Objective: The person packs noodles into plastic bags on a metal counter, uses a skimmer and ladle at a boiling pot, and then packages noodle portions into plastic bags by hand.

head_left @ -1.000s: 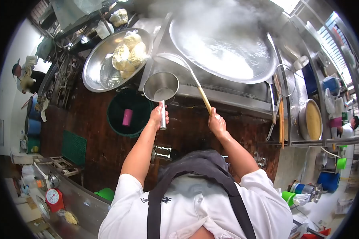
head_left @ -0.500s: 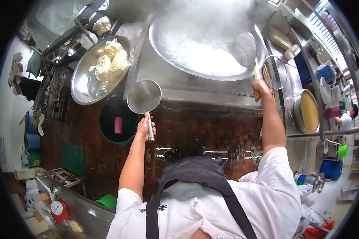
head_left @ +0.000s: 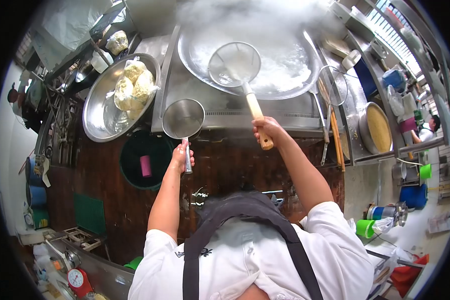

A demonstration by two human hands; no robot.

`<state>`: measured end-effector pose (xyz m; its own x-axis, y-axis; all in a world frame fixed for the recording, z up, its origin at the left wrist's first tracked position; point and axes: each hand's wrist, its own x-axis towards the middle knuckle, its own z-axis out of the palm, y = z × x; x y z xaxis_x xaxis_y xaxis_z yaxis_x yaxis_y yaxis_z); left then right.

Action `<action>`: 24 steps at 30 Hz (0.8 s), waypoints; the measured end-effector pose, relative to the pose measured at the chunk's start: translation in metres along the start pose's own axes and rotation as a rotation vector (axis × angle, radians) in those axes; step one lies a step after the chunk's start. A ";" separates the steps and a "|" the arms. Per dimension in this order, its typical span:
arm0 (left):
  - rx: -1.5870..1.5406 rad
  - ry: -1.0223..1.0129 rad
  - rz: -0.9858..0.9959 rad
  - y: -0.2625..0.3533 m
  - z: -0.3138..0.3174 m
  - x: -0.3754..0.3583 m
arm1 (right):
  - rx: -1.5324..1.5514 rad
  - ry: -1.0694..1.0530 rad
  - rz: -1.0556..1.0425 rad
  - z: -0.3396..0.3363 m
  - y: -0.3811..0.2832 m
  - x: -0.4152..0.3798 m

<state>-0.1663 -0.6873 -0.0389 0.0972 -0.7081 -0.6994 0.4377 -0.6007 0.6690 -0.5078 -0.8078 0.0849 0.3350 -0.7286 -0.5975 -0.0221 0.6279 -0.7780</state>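
Observation:
My left hand (head_left: 181, 156) is closed around the metal handle of a deep steel saucepan (head_left: 183, 118), held over the floor in front of the stove. My right hand (head_left: 268, 131) grips the wooden handle of a round mesh skimmer (head_left: 235, 64). The skimmer's mesh overlaps the near left part of a large wok (head_left: 305, 90), which holds pale, foaming, steaming liquid. Below and left of the saucepan stands a dark green bin (head_left: 127, 162) with a pink cylinder (head_left: 145, 166) in it.
A wide steel bowl (head_left: 97, 112) at left holds bagged pale yellow stuff (head_left: 135, 85). Long wooden-handled tools (head_left: 335, 132) hang right of the wok, near a basin of tan contents (head_left: 377, 129). A red dial scale (head_left: 79, 282) sits lower left; a person (head_left: 427, 131) is at far right.
My right hand has brought the skimmer from the wok's right side leftward and nearer to me. The saucepan stays in my left hand, nearly in place. The view has shifted slightly.

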 end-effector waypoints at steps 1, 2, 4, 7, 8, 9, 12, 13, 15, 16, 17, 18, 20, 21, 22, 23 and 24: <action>0.009 -0.001 0.009 0.001 -0.004 0.003 | -0.020 -0.031 -0.002 0.005 0.001 -0.004; 0.021 -0.020 0.007 0.003 -0.009 0.005 | -0.080 -0.023 -0.021 0.012 0.003 -0.011; 0.027 -0.045 0.003 0.007 -0.017 0.002 | -0.215 -0.018 -0.053 0.035 0.001 -0.036; 0.054 -0.039 -0.022 0.012 -0.024 -0.003 | -0.525 0.110 -0.103 0.072 0.009 -0.072; 0.061 -0.042 -0.028 0.016 -0.025 -0.004 | -0.657 0.178 -0.119 0.081 0.018 -0.080; 0.067 -0.029 -0.039 0.022 -0.022 -0.010 | -0.944 0.295 -0.346 0.074 0.054 -0.065; 0.034 -0.044 -0.030 0.022 -0.026 -0.004 | -1.398 0.433 -0.469 0.043 0.143 -0.016; 0.021 -0.037 -0.026 0.025 -0.023 -0.006 | -1.426 0.419 -0.466 0.034 0.147 -0.007; 0.021 -0.022 -0.047 0.030 -0.025 -0.006 | -1.409 0.393 -0.517 0.033 0.128 -0.002; 0.025 -0.020 -0.061 0.032 -0.023 -0.006 | -1.361 0.410 -0.522 0.038 0.104 -0.009; 0.032 -0.017 -0.053 0.035 -0.022 -0.009 | -1.306 0.413 -0.543 0.032 0.089 -0.009; 0.032 -0.007 -0.049 0.037 -0.020 -0.007 | -1.252 0.418 -0.570 0.022 0.072 -0.005; 0.026 0.019 -0.056 0.034 -0.017 -0.009 | -1.104 0.468 -0.602 -0.003 0.041 0.009; 0.006 0.037 -0.065 0.035 -0.012 -0.011 | -1.047 0.519 -0.613 -0.020 0.024 0.022; 0.006 0.052 -0.068 0.035 -0.010 -0.012 | -0.990 0.570 -0.625 -0.040 0.001 0.036; 0.005 0.066 -0.069 0.035 -0.007 -0.011 | -0.955 0.618 -0.517 -0.058 -0.035 0.048; 0.006 0.080 -0.070 0.035 -0.002 -0.010 | -0.916 0.664 -0.406 -0.081 -0.070 0.063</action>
<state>-0.1502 -0.7004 -0.0095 0.1378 -0.6323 -0.7624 0.4409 -0.6501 0.6189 -0.5614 -0.9196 0.0861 -0.0724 -0.9961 -0.0502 -0.7790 0.0879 -0.6208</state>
